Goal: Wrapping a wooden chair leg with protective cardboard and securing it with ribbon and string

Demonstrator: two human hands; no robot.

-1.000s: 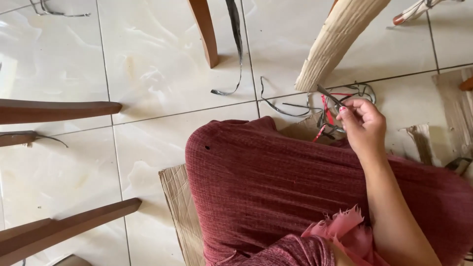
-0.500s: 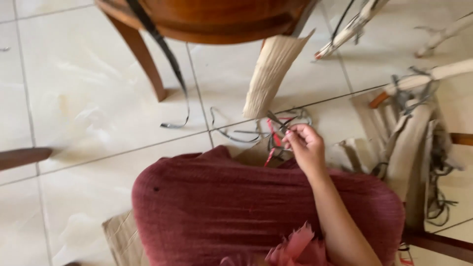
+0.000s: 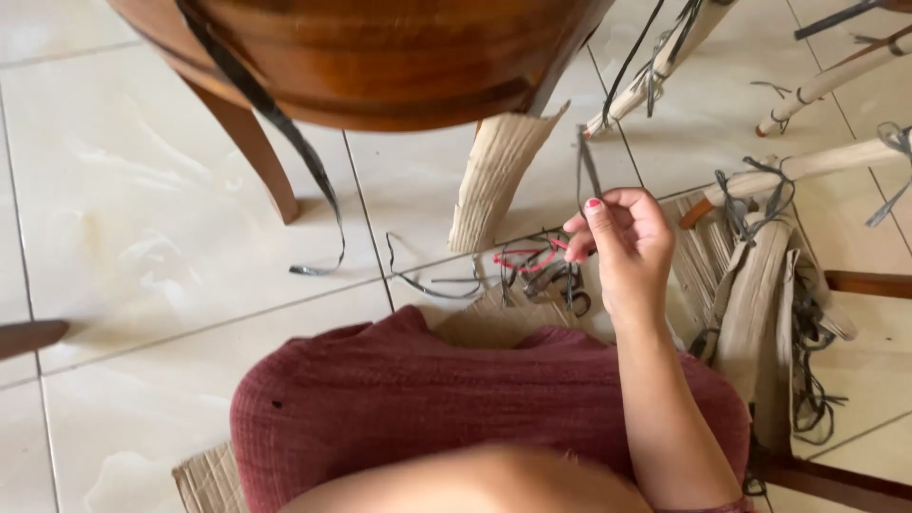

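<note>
Right hand lifting a dark strip off the floor pile

The right hand (image 3: 627,242) had risen from the tangle of strips (image 3: 541,271) — its fingers (image 3: 591,220) pinched shut on one dark strip (image 3: 586,171), now held upright beside the paper-wrapped chair leg (image 3: 494,180), above the tiled floor (image 3: 142,218). The left hand was out of view.

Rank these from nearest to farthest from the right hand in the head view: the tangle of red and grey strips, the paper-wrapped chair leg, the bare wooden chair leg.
From the right hand:
1. Tangle of red and grey strips, just left of the hand, on the floor.
2. Paper-wrapped chair leg, up and to the left.
3. Bare wooden chair leg, far left.
</note>
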